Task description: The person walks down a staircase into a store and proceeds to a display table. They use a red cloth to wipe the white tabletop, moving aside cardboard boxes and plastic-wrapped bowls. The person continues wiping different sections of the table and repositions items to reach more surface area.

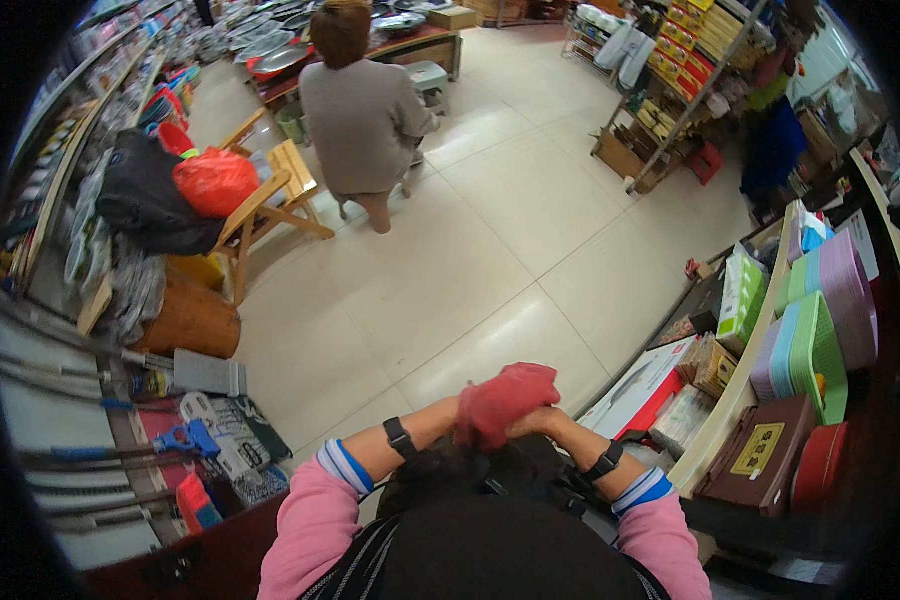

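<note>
A crumpled red cloth (510, 398) is held up in front of my chest, at the lower middle of the view. My right hand (534, 422) is closed against its lower right side, with the fingers partly tucked under it. From the left, my left forearm (432, 425) runs up to the cloth, which covers my left hand, so its fingers do not show. Both wrists wear a black band, below pink sleeves with blue and white cuffs.
Ahead, a person in grey (365, 120) sits with their back to me near a table of trays. A wooden folding chair (288, 172) bears a red bag (216, 183). Shelves of goods line the left. Green and purple plastic baskets (815, 350) and a brown box (760, 455) fill the right shelf.
</note>
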A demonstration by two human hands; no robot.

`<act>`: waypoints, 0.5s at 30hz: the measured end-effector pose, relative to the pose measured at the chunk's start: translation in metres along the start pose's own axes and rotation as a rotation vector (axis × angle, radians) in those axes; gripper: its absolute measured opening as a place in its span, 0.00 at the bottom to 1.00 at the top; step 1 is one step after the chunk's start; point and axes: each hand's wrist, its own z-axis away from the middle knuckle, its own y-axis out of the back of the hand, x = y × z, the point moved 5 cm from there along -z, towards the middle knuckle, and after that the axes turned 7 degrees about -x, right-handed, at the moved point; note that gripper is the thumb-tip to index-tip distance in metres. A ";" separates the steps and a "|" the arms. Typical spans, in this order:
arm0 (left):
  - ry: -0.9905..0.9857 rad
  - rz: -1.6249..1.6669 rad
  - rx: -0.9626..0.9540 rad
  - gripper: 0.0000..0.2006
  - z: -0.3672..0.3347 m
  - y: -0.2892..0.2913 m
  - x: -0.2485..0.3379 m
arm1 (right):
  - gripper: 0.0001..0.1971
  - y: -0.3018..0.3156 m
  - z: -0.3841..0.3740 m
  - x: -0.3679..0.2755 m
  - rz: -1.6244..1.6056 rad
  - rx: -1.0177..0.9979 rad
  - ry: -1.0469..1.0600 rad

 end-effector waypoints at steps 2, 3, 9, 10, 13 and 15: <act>0.070 0.156 0.025 0.26 -0.001 0.019 -0.043 | 0.19 0.023 -0.008 0.028 -0.085 -0.078 -0.001; 0.120 0.140 0.108 0.25 -0.002 0.032 -0.065 | 0.19 0.040 -0.009 0.041 -0.125 -0.117 -0.006; 0.560 0.186 0.143 0.31 -0.075 0.078 -0.190 | 0.15 0.174 -0.004 0.161 -0.704 0.177 -0.505; 0.686 0.358 0.044 0.31 -0.098 0.078 -0.208 | 0.16 0.194 -0.012 0.175 -0.890 0.271 -0.452; 0.244 -1.031 -0.241 0.31 -0.190 0.097 -0.211 | 0.21 0.270 -0.024 0.181 -1.145 0.495 0.062; 0.050 -1.337 -0.255 0.34 -0.233 0.106 -0.213 | 0.26 0.318 -0.018 0.171 -1.224 0.503 0.323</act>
